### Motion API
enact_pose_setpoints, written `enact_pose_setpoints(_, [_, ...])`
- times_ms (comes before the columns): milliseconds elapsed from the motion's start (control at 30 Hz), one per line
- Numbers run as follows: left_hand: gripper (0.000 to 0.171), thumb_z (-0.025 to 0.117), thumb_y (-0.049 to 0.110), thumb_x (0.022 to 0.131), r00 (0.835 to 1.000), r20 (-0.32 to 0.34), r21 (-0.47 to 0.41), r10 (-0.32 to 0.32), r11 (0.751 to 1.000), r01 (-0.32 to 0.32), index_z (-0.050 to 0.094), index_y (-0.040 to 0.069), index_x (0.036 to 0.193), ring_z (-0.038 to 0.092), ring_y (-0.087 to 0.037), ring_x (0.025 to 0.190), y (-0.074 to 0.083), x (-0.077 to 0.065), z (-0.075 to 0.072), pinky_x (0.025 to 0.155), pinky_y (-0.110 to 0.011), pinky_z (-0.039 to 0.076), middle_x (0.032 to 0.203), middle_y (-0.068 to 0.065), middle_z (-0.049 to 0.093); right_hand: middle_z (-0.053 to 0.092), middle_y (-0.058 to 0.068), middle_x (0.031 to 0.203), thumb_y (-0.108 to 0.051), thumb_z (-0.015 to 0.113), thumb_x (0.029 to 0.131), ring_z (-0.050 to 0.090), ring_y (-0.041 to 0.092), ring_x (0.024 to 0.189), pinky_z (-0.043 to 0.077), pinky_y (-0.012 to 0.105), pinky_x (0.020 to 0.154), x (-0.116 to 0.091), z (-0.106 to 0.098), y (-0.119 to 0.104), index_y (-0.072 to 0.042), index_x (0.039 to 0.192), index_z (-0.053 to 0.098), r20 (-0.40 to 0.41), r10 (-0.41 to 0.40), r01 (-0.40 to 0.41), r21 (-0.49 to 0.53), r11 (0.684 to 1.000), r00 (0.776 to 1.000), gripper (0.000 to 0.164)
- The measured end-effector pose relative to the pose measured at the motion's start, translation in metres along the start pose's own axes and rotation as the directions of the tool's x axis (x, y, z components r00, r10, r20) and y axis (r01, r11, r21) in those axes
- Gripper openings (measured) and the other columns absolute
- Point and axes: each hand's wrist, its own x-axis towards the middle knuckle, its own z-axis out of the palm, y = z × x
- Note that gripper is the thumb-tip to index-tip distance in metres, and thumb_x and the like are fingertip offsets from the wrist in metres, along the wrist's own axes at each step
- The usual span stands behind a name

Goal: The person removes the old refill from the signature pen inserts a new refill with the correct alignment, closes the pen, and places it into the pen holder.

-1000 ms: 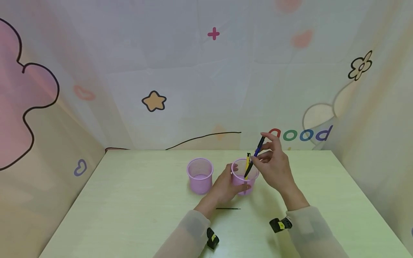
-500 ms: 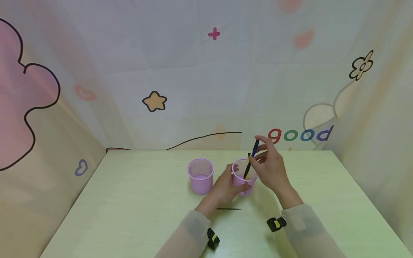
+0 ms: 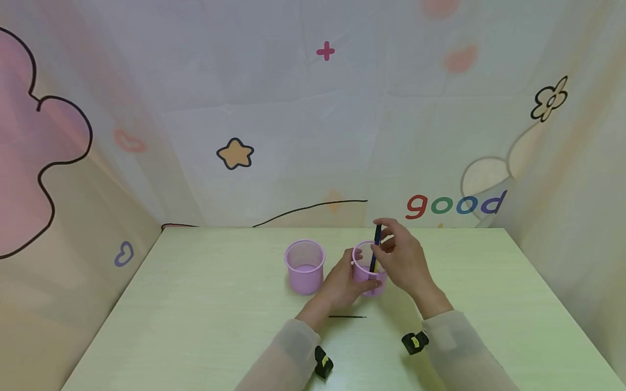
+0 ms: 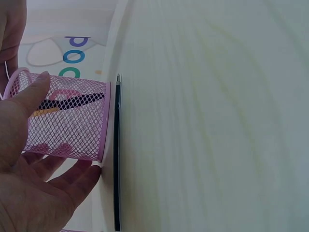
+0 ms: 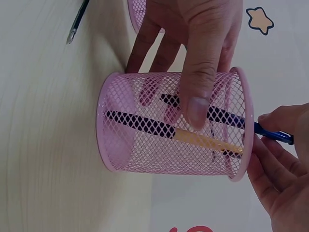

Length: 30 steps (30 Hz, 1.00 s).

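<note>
My left hand (image 3: 338, 282) grips a pink mesh pen holder (image 5: 145, 162) around its side, thumb across the front. Inside leans a yellow and black pen (image 5: 193, 138). Above the rim my right hand (image 3: 406, 263) pinches a blue and black pen (image 5: 274, 135) between thumb and fingers near its upper end. The lower part of that pen is inside the holder, its dark tip short of the bottom in the right wrist view. On the table before the holder lies a thin dark pen refill (image 4: 117, 154) with a metal tip.
A second pink mesh pen holder (image 3: 304, 282) stands upright on the light wood table (image 3: 205, 304), left of my left hand. Behind the table hangs a printed curtain (image 3: 293, 136), which also closes off both sides.
My right hand has moved left and down, bringing the blue and black pen more upright and deeper into the holder. The left hand keeps its grip in the same place.
</note>
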Motion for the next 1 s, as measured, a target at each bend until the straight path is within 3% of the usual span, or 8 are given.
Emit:
enact_pose_setpoints(567, [0.092, 0.083, 0.047, 0.087, 0.999, 0.016, 0.008, -0.028, 1.0, 0.028, 0.031, 0.018, 0.158, 0.056, -0.024, 0.135, -0.0006, 0.0002, -0.0012, 0.115, -0.045, 0.045, 0.155, -0.006, 0.052, 0.069, 0.011, 0.103, -0.009, 0.076, 0.093, 0.071, 0.024, 0.086, 0.062, 0.041, 0.075, -0.001, 0.0104, 0.0039, -0.014, 0.135, 0.058, 0.058, -0.009, 0.013, -0.068, 0.998, 0.998, 0.046])
enact_pose_setpoints(1000, [0.092, 0.081, 0.047, 0.088, 1.0, 0.014, 0.043, 0.001, 0.999, -0.001, 0.031, 0.017, 0.158, 0.057, -0.025, 0.135, 0.0005, -0.0001, -0.002, 0.115, -0.047, 0.044, 0.154, -0.009, 0.054, 0.072, 0.006, 0.092, -0.007, 0.075, 0.092, 0.068, 0.019, 0.08, 0.052, 0.035, 0.071, 0.0003, 0.0106, 0.0041, -0.014, 0.13, 0.062, 0.103, -0.023, 0.036, -0.121, 0.992, 0.994, 0.041])
